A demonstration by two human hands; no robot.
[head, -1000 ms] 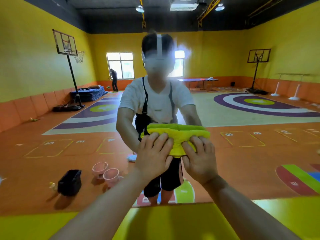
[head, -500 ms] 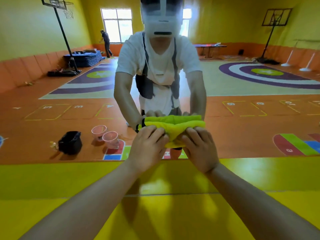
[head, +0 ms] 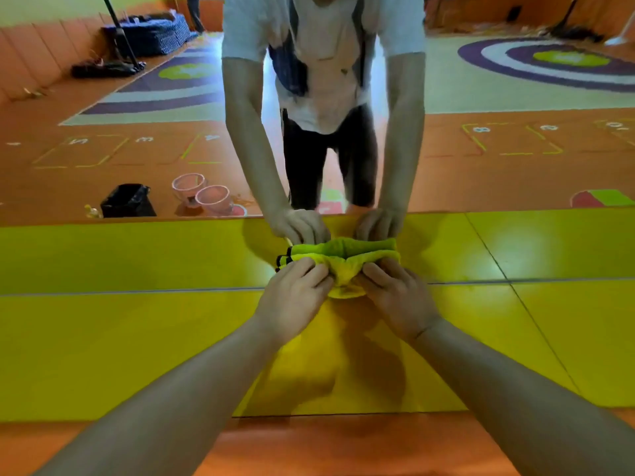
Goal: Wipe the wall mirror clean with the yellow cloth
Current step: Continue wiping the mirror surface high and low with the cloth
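The wall mirror [head: 103, 149] fills the upper view and reflects me bending forward. A folded yellow cloth [head: 343, 274] with a dark edge is bunched against the glass low down, just above the mirror's bottom edge, and its reflection touches it. My left hand [head: 292, 300] grips the cloth's left part with curled fingers. My right hand [head: 395, 300] grips its right part the same way. Both arms are stretched forward and down.
A glossy yellow floor panel [head: 137, 355] runs along the foot of the mirror, with orange floor [head: 343, 444] nearer to me. Reflected in the glass are a black bag [head: 127, 201], two pink bowls [head: 202, 194] and a gym floor with markings.
Both hands have slid the cloth down the mirror from chest height to near its bottom edge. The view has tilted down with them.
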